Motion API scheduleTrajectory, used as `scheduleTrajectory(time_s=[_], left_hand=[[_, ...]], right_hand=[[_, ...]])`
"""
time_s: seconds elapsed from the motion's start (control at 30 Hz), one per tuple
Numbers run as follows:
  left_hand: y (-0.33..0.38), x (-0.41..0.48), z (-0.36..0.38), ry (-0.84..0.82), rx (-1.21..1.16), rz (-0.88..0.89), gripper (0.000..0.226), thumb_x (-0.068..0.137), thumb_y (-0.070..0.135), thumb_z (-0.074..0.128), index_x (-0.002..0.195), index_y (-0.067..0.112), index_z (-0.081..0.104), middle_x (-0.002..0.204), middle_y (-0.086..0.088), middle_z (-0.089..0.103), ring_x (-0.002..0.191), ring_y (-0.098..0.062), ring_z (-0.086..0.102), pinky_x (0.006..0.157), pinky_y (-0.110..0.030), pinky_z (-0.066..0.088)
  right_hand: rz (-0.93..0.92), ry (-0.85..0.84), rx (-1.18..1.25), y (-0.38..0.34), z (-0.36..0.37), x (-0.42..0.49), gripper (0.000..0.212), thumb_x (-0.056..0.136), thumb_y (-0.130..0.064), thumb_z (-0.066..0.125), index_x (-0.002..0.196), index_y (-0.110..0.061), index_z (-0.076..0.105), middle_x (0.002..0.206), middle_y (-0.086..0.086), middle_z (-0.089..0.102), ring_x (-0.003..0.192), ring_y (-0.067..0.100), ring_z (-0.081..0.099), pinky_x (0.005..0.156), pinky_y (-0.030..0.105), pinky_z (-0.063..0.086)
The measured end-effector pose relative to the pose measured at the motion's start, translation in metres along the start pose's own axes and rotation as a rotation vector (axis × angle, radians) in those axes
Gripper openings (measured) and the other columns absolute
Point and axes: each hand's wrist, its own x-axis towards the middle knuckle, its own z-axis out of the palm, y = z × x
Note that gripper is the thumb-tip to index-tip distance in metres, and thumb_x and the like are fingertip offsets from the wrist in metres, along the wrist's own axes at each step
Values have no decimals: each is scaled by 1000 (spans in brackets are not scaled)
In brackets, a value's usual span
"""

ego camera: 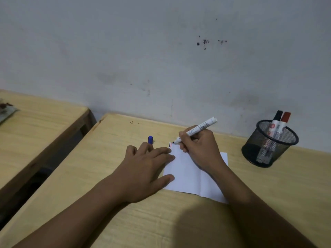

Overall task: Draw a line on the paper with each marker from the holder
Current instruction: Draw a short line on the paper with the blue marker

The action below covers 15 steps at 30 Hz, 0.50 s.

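Note:
A white sheet of paper [189,178] lies on the wooden table [100,172]. My right hand [198,149] grips an uncapped white marker [200,128], its dark tip touching the paper's far left corner beside short black and red lines [170,144]. My left hand [145,169] presses flat on the paper's left edge, and a blue cap [150,139] sticks out between its fingers. A black mesh holder [268,145] at the right holds a black-capped marker [275,122] and a red-capped marker [283,122].
A second wooden table [35,126] stands to the left across a dark gap. Some object [5,111] lies at its far left edge. A stained grey wall [161,59] runs directly behind both tables.

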Motion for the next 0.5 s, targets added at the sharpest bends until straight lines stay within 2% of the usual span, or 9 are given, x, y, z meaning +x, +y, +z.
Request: scheduleTrajectory(time_s=[0.17, 0.33, 0.5], left_hand=[[-2, 0, 1, -19, 40, 12, 59, 91, 66, 26, 144, 41, 34, 155, 19, 31, 125, -18, 33, 93, -43, 30], [-1, -2, 1, -37, 62, 3, 61, 91, 66, 20, 147, 41, 28, 158, 19, 26, 128, -17, 29, 93, -43, 27], [1, -4, 0, -51, 60, 1, 59, 94, 63, 20, 148, 41, 24, 159, 20, 21, 130, -16, 26, 93, -43, 26]], right_hand=[[-20, 11, -61, 0, 2, 0, 15, 96, -20, 68, 81, -15, 70, 73, 10, 76, 59, 15, 68, 65, 32, 56], [-23, 19, -68, -3, 4, -1, 15, 96, -19, 68, 81, -17, 69, 75, 11, 76, 62, 15, 70, 65, 33, 60], [-13, 19, -118, -2, 4, 0, 15, 95, -22, 68, 91, -8, 72, 78, 8, 76, 63, 12, 71, 66, 28, 59]])
